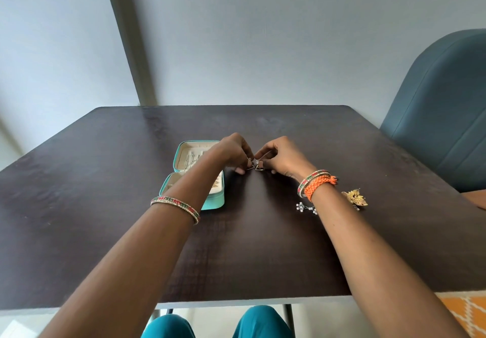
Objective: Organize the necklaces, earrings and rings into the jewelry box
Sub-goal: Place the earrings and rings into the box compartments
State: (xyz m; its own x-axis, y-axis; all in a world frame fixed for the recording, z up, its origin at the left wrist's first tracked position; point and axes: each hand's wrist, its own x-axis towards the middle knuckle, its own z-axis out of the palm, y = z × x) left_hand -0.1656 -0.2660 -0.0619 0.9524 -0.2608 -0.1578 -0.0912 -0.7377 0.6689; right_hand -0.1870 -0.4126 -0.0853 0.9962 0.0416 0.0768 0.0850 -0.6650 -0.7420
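Note:
A teal jewelry box (213, 200) lies open on the dark table, its lid (181, 153) holding a thin chain and its base partly hidden by my left forearm. Just right of the box, my left hand (232, 150) and my right hand (278, 157) meet over the table. Both pinch a small pair of triangular earrings (255, 166) with a clear stone between their fingertips. A silver flower-shaped earring (305, 208) lies by my right wrist. A gold ornate earring (355, 197) lies to the right of that wrist.
The dark wooden table (249, 245) spans the view, its near edge just above my knees. A blue-grey upholstered chair (441, 111) stands at the right. A grey wall rises behind the table's far edge.

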